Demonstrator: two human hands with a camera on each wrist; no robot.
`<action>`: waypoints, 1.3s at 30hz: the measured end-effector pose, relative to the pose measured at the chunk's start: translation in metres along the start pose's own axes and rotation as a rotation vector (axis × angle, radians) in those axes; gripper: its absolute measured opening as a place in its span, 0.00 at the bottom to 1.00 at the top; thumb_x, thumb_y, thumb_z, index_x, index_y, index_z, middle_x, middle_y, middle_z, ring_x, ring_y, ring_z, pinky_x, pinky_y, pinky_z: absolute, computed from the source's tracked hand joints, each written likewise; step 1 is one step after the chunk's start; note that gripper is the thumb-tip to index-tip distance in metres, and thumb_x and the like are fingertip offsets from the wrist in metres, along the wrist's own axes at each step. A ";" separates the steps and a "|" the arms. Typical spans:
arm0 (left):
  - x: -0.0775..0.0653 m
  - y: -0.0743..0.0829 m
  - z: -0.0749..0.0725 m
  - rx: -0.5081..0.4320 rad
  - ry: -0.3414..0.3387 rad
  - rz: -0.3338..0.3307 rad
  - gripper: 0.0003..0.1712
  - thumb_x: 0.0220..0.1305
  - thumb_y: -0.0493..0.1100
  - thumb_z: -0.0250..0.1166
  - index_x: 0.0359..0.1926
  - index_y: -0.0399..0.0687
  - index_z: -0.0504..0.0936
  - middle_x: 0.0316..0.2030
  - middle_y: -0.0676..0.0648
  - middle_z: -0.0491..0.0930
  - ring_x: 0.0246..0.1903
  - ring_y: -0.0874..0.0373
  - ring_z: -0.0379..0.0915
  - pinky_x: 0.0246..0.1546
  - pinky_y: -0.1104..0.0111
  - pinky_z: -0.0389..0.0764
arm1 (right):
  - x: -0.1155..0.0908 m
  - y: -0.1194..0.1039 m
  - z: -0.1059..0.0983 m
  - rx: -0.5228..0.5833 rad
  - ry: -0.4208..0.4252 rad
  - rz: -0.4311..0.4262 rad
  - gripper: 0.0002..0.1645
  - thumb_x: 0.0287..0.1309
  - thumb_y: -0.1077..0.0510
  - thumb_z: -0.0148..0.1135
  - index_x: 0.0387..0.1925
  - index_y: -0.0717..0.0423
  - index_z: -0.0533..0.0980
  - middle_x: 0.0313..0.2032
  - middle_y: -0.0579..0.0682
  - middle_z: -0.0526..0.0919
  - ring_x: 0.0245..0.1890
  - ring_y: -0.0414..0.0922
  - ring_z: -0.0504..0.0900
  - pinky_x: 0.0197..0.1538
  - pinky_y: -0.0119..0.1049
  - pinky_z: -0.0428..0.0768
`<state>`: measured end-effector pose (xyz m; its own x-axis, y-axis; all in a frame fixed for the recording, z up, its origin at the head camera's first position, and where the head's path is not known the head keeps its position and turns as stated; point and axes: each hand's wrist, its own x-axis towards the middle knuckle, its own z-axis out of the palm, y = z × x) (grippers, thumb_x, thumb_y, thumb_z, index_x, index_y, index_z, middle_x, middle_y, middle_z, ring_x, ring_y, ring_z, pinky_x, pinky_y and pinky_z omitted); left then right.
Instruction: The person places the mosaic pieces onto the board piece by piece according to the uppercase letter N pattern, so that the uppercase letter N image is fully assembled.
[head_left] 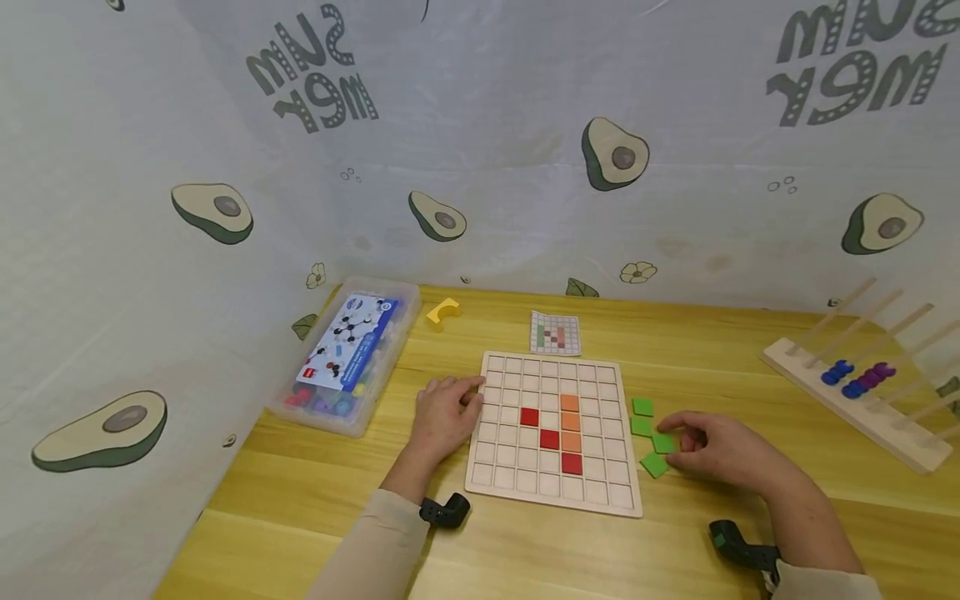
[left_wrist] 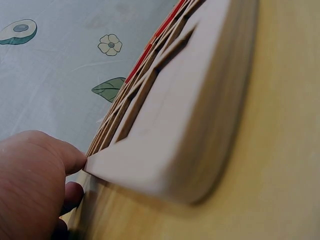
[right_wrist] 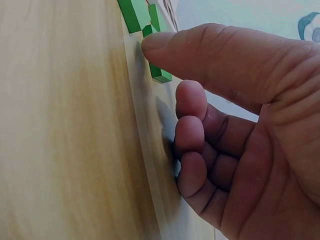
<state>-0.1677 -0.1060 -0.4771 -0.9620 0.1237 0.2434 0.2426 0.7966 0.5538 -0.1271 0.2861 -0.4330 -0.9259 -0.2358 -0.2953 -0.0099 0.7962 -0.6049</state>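
Note:
A wooden grid board lies on the table with three red tiles, one a red tile, and three orange tiles, one an orange tile, in its squares. My left hand rests at the board's left edge, its fingertips touching the rim. Right of the board lie several loose green tiles. My right hand has its thumb and index finger at opposite sides of one green tile, pinching it close over the table. In the right wrist view the thumb overlaps the tile, and the other fingers are curled.
Behind the board lies a small pattern card with a coloured grid. A clear plastic box of coloured pieces stands at left, beside a yellow arched block. A wooden peg rack with blue and purple beads is at right.

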 end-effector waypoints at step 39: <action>-0.002 -0.001 0.000 -0.012 0.010 0.012 0.18 0.70 0.49 0.63 0.58 0.57 0.86 0.32 0.53 0.83 0.35 0.57 0.69 0.40 0.64 0.62 | -0.003 -0.014 0.002 -0.067 0.070 0.036 0.20 0.60 0.52 0.70 0.52 0.56 0.80 0.31 0.48 0.74 0.29 0.43 0.70 0.29 0.34 0.66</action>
<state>-0.1664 -0.1065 -0.4781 -0.9578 0.1271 0.2577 0.2553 0.7882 0.5600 -0.1233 0.2744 -0.4251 -0.9500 -0.1692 -0.2623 0.0004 0.8396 -0.5432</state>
